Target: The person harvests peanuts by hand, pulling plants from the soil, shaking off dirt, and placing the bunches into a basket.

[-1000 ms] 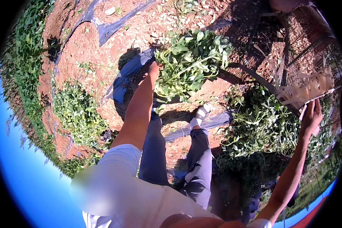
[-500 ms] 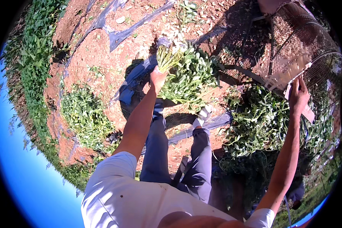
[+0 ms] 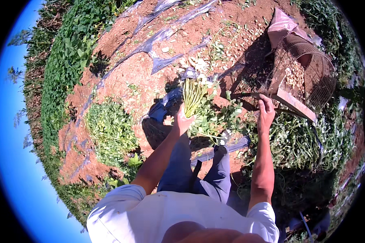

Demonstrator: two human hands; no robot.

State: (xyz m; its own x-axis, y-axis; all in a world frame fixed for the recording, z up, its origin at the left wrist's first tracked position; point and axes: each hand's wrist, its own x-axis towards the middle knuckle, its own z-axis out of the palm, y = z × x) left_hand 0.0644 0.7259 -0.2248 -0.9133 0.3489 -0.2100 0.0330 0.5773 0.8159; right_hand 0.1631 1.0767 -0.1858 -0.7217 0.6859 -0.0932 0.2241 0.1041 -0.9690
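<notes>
My left hand (image 3: 183, 120) is closed round the stems of a bunch of peanut plants (image 3: 194, 94). The stems point away from me, with pale pods and a scrap of dark plastic film (image 3: 189, 73) at their far end. To the right, my right hand (image 3: 266, 108) has its fingers curled together at the near left end of a board (image 3: 295, 105) on a wire mesh cage (image 3: 323, 73). What those fingers hold, if anything, is hidden. Pale peanut pods (image 3: 295, 79) lie inside the cage.
Leafy plants (image 3: 207, 125) lie before my feet. More heaps lie at left (image 3: 109, 127) and below the cage (image 3: 298, 139). Plastic film strips (image 3: 162, 62) cross the reddish soil. A pinkish sack (image 3: 283, 27) is behind the cage, and green crops (image 3: 65, 73) stand at far left.
The view has shifted. My right hand has moved left along the board, closer to my left hand. Blurred pale material at the board no longer shows. The left hand still grips the bunch.
</notes>
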